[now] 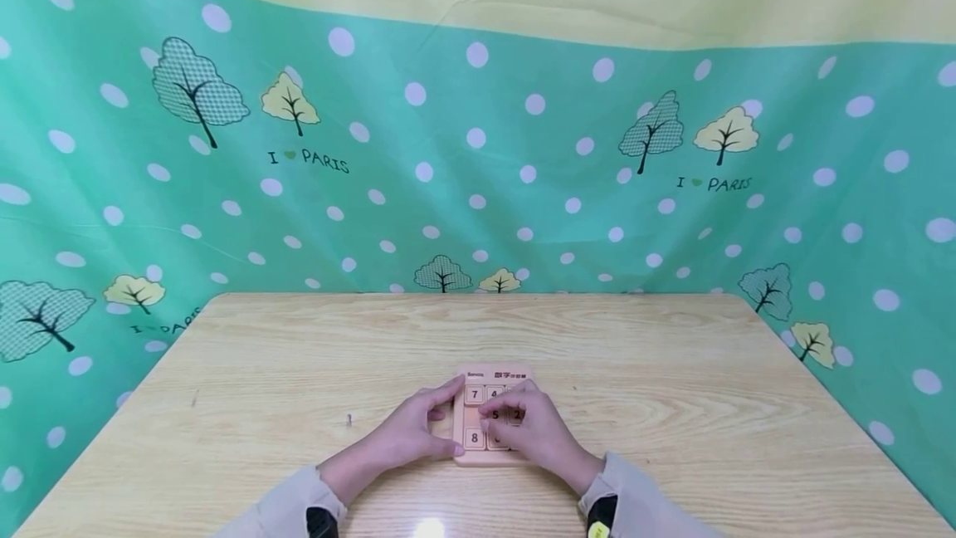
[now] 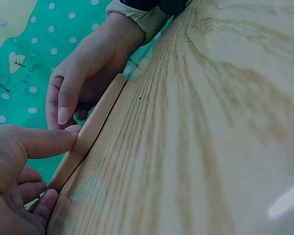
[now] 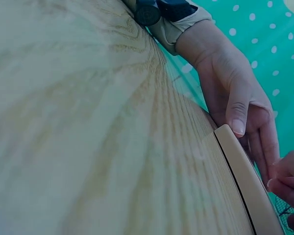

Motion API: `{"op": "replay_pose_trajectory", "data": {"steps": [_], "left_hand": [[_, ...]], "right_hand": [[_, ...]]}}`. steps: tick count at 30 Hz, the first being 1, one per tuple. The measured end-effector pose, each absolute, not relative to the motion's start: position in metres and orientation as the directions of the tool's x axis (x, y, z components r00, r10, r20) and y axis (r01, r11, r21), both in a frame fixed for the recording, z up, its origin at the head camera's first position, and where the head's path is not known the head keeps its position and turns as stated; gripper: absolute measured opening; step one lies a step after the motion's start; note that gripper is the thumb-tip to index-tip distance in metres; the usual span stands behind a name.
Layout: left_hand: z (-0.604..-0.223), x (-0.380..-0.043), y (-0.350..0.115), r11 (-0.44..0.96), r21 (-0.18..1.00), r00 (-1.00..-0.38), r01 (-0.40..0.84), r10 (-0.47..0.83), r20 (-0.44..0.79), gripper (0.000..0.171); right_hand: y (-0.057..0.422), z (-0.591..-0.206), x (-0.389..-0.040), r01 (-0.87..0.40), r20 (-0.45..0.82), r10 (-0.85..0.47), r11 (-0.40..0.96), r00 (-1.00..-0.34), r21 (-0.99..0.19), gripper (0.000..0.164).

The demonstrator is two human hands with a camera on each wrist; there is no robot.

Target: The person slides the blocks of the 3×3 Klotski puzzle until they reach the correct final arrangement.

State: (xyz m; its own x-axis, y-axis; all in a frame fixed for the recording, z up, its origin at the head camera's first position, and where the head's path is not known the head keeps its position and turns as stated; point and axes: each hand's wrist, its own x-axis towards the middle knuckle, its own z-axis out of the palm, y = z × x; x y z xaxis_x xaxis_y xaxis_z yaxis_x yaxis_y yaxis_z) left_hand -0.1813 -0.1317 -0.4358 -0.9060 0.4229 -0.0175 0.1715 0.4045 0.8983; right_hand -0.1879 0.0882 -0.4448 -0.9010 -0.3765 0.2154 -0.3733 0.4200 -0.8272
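I see the tray (image 1: 489,460) flat on the table (image 1: 299,355). In it, numbered tiles: 7 (image 1: 474,394) top left, 8 (image 1: 474,439) bottom left, bare floor between; 5 (image 1: 496,416) mid-row. Left hand (image 1: 414,426) grasps the tray's left side. Right hand (image 1: 536,430) bends over the tiles, fingertips near 5; whether pinching, I cannot tell.
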Motion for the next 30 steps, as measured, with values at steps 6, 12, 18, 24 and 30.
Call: {"op": "replay_pose_trajectory", "data": {"steps": [6,12,18,24,30], "left_hand": [[-0.438,-0.182,-0.132,0.402,0.899,-0.906,0.172,0.422,-0.015,0.095],[-0.439,-0.183,-0.133,0.424,0.891,-0.909,0.164,0.415,-0.030,0.095],[-0.438,-0.181,-0.132,0.407,0.901,-0.904,0.152,0.425,-0.039,0.094],[-0.437,-0.181,-0.132,0.413,0.898,-0.908,0.153,0.416,-0.037,0.095],[-0.436,-0.181,-0.132,0.413,0.896,-0.908,0.161,0.417,-0.029,0.095]], "right_hand": [[0.087,-0.441,-0.192,-0.364,0.212,-0.360,0.431,-0.908,-0.825,0.018],[0.089,-0.441,-0.200,-0.362,0.217,-0.342,0.451,-0.915,-0.816,0.023],[0.090,-0.442,-0.206,-0.366,0.220,-0.332,0.482,-0.917,-0.796,0.026],[0.088,-0.442,-0.210,-0.361,0.213,-0.329,0.502,-0.920,-0.786,0.029],[0.087,-0.439,-0.211,-0.348,0.189,-0.343,0.493,-0.920,-0.797,0.031]]}}
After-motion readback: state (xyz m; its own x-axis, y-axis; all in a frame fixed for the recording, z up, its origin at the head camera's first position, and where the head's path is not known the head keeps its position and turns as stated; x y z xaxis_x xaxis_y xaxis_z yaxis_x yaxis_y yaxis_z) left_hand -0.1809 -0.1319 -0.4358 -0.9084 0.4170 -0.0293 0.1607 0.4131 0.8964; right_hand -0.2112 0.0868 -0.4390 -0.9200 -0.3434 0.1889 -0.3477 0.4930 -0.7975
